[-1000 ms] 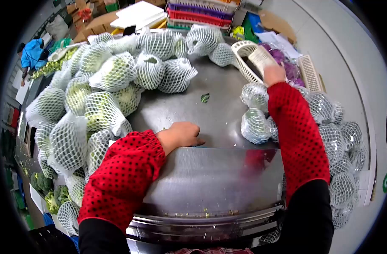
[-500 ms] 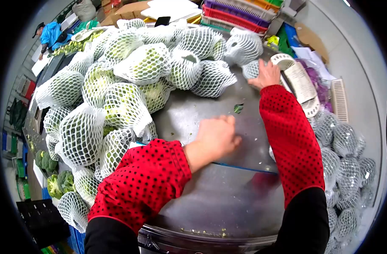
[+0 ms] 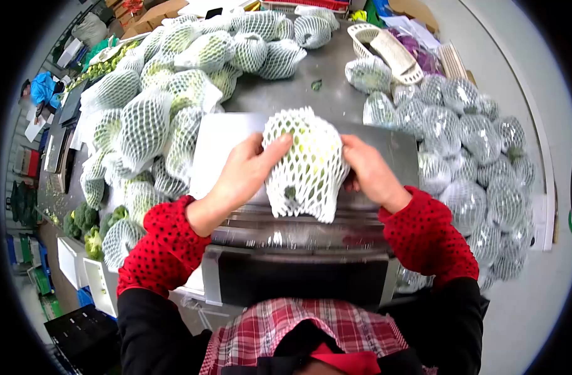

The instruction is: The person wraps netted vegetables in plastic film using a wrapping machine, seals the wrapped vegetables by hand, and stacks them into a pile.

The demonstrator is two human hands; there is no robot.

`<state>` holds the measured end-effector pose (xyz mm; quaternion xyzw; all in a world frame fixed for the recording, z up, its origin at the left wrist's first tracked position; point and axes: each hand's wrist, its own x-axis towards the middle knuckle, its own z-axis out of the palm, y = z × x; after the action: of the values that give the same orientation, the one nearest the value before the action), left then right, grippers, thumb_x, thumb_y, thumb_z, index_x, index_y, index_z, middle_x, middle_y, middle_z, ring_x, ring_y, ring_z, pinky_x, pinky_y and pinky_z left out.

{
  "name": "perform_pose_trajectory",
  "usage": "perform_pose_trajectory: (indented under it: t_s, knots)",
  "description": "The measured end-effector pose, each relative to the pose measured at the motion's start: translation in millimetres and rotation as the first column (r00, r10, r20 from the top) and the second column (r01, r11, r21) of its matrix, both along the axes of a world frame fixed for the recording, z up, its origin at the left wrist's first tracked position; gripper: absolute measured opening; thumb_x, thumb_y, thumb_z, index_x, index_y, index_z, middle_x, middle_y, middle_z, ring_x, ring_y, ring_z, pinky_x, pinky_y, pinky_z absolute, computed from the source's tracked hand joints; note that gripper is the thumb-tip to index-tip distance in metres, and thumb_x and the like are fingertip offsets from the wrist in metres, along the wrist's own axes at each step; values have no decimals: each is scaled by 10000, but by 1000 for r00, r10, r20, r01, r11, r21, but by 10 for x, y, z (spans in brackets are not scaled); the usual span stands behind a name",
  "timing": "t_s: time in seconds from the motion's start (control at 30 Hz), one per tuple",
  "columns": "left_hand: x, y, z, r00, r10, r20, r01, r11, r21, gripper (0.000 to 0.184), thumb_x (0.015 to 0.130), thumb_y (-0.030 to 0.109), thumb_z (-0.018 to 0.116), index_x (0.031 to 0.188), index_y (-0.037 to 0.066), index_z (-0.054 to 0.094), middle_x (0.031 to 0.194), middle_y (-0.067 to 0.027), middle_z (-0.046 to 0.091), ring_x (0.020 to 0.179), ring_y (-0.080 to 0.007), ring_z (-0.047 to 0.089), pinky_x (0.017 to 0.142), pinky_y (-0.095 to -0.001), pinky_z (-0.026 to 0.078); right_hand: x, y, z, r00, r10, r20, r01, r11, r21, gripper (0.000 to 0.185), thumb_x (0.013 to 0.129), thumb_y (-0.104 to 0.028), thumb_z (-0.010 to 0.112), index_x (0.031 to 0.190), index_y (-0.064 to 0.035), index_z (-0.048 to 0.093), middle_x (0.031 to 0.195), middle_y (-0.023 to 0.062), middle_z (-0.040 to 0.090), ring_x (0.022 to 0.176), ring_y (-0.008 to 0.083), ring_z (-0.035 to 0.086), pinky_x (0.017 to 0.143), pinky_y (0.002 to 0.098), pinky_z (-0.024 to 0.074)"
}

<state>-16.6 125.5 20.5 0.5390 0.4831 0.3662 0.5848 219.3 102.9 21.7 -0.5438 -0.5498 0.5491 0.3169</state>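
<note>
A pale green vegetable in a white foam net [image 3: 306, 164] is held between both hands above the front of the metal table. My left hand [image 3: 245, 167] grips its left side, thumb on the net. On its right side my right hand [image 3: 370, 170] is closed, its fingertips partly hidden behind the net. Under and behind the hands lies a shiny flat metal surface [image 3: 226, 140]. Many netted vegetables [image 3: 145, 128] are heaped at the left; clear-wrapped netted ones [image 3: 441, 128] lie in a pile at the right.
A cream plastic basket [image 3: 362, 39] with a pale roll-like item stands at the back right. A small leaf [image 3: 316, 84] lies mid-table. Loose broccoli [image 3: 86, 215] sits at the lower left. Stacked crates [image 3: 323, 5] are at the back. A person in blue [image 3: 44, 89] is far left.
Both hands have come together near the body, and a netted vegetable is now between them. The right hand has left the back of the table. The view has shifted.
</note>
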Motion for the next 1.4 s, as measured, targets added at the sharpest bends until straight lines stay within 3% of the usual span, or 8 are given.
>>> perform_pose_trajectory:
  t_s: [0.23, 0.3, 0.43, 0.7, 0.9, 1.1, 1.23, 1.4]
  knots:
    - [-457, -726, -168, 967, 253, -13, -251, 964, 84, 505, 915, 430, 573, 979, -70, 591, 671, -95, 622, 546, -161, 587, 512, -300, 471, 104, -669, -37, 950, -231, 209, 162, 939, 302, 373, 945, -275, 499, 1161, 20, 576, 841, 180, 648, 642, 220, 578, 653, 312, 473]
    - [-986, -920, -210, 562, 381, -734, 106, 847, 521, 423, 852, 412, 641, 835, -10, 618, 577, -114, 613, 495, -244, 602, 485, -358, 473, 470, -996, -59, 721, -238, 651, -43, 922, 384, 368, 893, -341, 566, 802, -6, 687, 693, 186, 626, 609, 323, 601, 597, 399, 474]
    - [-1170, -1096, -402, 266, 372, -889, 339, 827, 448, 441, 781, 440, 663, 588, 46, 613, 576, -161, 610, 525, -304, 617, 493, -393, 474, 324, -1191, -111, 391, 60, 919, -166, 986, 7, 476, 791, -484, 637, 604, -50, 688, 581, 179, 602, 592, 355, 613, 583, 435, 478]
    - [-1424, -1451, 198, 999, -45, -16, 34, 902, -430, 281, 925, 166, 426, 758, -14, 562, 685, -136, 642, 491, -163, 591, 504, -277, 505, 7, -1701, 564, 954, -270, -129, 201, 897, -394, 237, 917, -161, 447, 702, -67, 479, 603, 116, 572, 428, 203, 507, 409, 281, 396]
    - [-930, -228, 405, 918, 136, 372, -277, 892, 358, 231, 968, 193, 488, 954, -6, 604, 999, -142, 679, 906, -211, 654, 792, -368, 520, -422, -377, 450, 573, -167, -802, 526, 825, 204, 189, 952, -120, 468, 895, 39, 552, 1093, 245, 619, 979, 329, 627, 898, 409, 498]
    - [-621, 250, -392, 952, -42, 303, -35, 969, 244, 327, 872, -17, 529, 1191, 40, 571, 1131, -102, 645, 977, -143, 614, 801, -277, 475, -358, -58, -427, 954, -107, -280, 215, 895, 391, 244, 934, 5, 461, 1157, 44, 551, 1097, 93, 625, 1015, 135, 598, 907, 280, 471]
    - [-746, 239, -461, 726, 181, -663, 619, 247, 746, 645, 651, -73, 590, 1282, 19, 498, 1299, -166, 537, 1220, -325, 497, 1002, -439, 409, -197, -85, -300, 989, 87, 123, -142, 812, 566, 405, 836, 98, 475, 1228, 8, 515, 1169, 130, 592, 1084, 211, 591, 931, 307, 466]
    - [-682, 304, -395, 813, 51, -581, 556, 233, 798, 533, 608, 30, 653, 1132, -16, 574, 1143, -192, 608, 1080, -353, 577, 886, -381, 495, -145, -117, -159, 906, 44, 421, -355, 619, 700, 589, 678, 98, 490, 1252, -36, 499, 1206, 170, 556, 1114, 360, 529, 928, 401, 443]
